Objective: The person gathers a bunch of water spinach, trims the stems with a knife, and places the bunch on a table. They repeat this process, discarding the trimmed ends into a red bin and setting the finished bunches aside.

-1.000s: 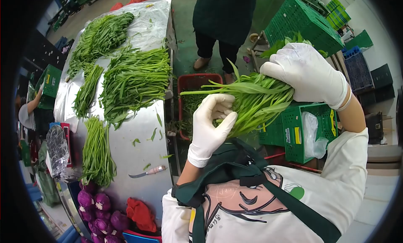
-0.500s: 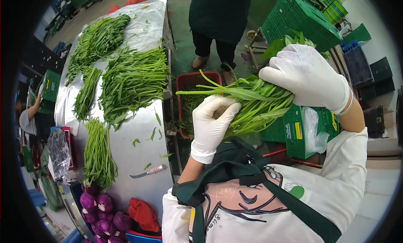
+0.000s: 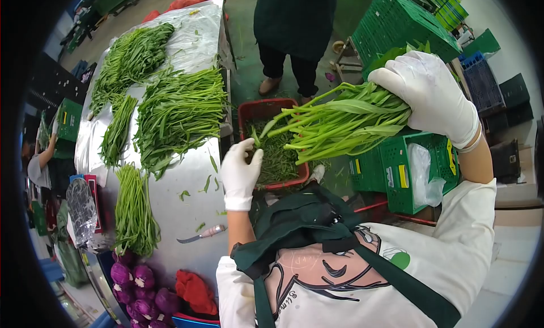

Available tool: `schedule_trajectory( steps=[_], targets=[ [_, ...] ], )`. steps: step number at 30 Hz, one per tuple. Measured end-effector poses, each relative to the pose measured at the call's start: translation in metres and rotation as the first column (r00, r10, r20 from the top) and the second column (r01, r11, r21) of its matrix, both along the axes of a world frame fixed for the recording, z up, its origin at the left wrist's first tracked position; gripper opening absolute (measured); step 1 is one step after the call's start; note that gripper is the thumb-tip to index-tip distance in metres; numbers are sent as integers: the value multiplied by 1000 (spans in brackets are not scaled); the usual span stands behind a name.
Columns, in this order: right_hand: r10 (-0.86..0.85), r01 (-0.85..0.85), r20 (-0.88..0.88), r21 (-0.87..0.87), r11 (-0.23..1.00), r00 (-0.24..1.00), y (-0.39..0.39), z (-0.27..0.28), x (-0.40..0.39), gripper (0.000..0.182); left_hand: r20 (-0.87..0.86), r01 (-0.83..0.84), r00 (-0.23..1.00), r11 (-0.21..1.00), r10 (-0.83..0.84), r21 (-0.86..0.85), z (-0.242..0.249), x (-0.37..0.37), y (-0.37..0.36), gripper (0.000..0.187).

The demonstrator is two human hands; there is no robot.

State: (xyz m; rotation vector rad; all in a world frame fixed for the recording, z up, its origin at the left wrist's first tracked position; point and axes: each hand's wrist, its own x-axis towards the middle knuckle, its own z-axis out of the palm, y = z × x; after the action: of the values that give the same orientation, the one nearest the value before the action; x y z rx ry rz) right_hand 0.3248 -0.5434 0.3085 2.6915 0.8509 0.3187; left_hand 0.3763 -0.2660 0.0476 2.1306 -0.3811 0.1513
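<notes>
My right hand (image 3: 429, 96), in a white glove, is wrapped round a bunch of long green leafy stems (image 3: 345, 123), held out over the floor with the stem ends to the left. My left hand (image 3: 241, 172), also gloved, is at the left side of the red crate (image 3: 302, 175) and pinches a small green leaf (image 3: 256, 140) between thumb and fingers. Green trimmings (image 3: 277, 158) fill much of that crate. Piles of the same greens (image 3: 181, 110) lie on the metal table (image 3: 184, 206), with a curved knife (image 3: 202, 234) near its edge.
Purple onions (image 3: 144, 294) and a red cloth (image 3: 195, 292) are at the lower left. A person in a dark apron (image 3: 293, 22) stands beyond the red crate. Green crates (image 3: 396, 28) are stacked at the upper right, another (image 3: 399, 178) below. A co-worker's arm (image 3: 48, 152) shows at far left.
My left hand has left the bunch and moved left and down, with a small leaf in its fingers. My right hand has shifted slightly right with the bunch, uncovering more of the red crate.
</notes>
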Motion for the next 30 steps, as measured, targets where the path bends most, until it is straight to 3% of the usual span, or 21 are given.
schedule_trajectory(
  steps=[2, 5, 7, 9, 13, 17, 20, 24, 28, 30],
  targets=[
    [1, -1, -20, 8, 1000, 1000, 3, -2, 0, 33, 12, 2, 1000, 955, 1, -296, 43, -9, -1, 16],
    [26, -26, -27, 15, 1000, 999, 10, -4, 3, 33, 259, 297, 940, 903, -220, -312, 75, -17, -16, 7],
    [35, -35, -52, -11, 999, 998, 13, -4, 4, 37, 266, 340, 927, 892, -264, -299, 80, -17, -33, 9],
    [40, -42, -64, -37, 998, 997, 16, -4, 5, 41, 134, 302, 953, 892, -273, -335, 79, -16, -41, 11],
    [51, -54, -76, -46, 997, 996, 18, -6, 6, 41, -144, 252, 896, 747, -421, -615, 80, -12, -45, 15],
    [79, -80, -85, -11, 997, 993, 22, -5, 9, 36, -195, 232, 824, 631, -531, -740, 86, -14, -48, 11],
    [77, -78, -80, -15, 997, 994, 23, -5, 10, 35, -17, 255, 940, 735, -341, -628, 77, -16, -55, 7],
    [94, -94, -60, -6, 996, 994, 24, -2, 11, 32, 16, 144, 989, 902, -150, -406, 84, -23, -56, 5],
    [98, -98, 10, 13, 995, 995, 15, 4, 17, 32, 46, 144, 989, 968, -138, -207, 35, -10, -46, 6],
    [87, -88, 26, 49, 995, 996, 9, -1, 20, 34, 99, 133, 989, 968, -115, -214, 37, -5, -30, 7]
  ],
)
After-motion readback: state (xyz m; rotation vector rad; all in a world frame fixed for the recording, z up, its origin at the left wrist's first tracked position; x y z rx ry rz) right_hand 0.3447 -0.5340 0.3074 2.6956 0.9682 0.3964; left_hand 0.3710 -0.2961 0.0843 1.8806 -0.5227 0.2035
